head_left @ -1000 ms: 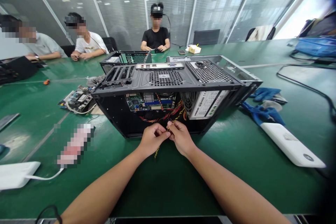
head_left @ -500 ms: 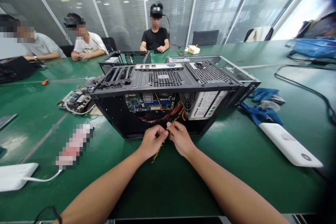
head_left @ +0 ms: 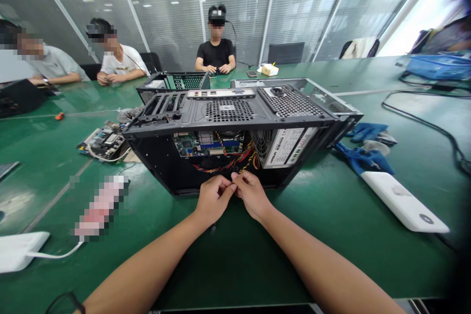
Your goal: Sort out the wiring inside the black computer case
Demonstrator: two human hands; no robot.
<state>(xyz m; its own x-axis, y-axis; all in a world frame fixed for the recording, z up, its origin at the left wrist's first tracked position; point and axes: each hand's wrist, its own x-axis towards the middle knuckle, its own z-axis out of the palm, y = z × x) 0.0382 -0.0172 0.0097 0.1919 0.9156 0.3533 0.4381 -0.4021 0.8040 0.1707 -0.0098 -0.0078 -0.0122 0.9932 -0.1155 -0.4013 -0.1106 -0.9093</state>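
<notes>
A black computer case (head_left: 228, 126) lies on the green table with its open side facing me. Inside show a motherboard (head_left: 187, 146), a power supply (head_left: 289, 147) with a white label, and red, black and yellow wires (head_left: 224, 166). At the case's lower front edge, my left hand (head_left: 215, 196) pinches a yellow-and-black cable. My right hand (head_left: 252, 194) pinches the same cable (head_left: 243, 169) close beside it, where it runs up toward the power supply. Thumbs and fingertips nearly meet and cover the part of the cable between them. A small dark connector (head_left: 213, 229) hangs below my left hand.
Behind the case stand more metal case parts (head_left: 176, 80). To the left lie a loose circuit board (head_left: 103, 141) and a white power bank (head_left: 22, 250). On the right are blue gloves (head_left: 368, 157) and another white power bank (head_left: 403, 201). Several people sit across the table.
The yellow-and-black length that hung below my left hand is hardly visible now; only a dark end shows there. Both hands stay pinched at nearly the same spot. The view has shifted slightly.
</notes>
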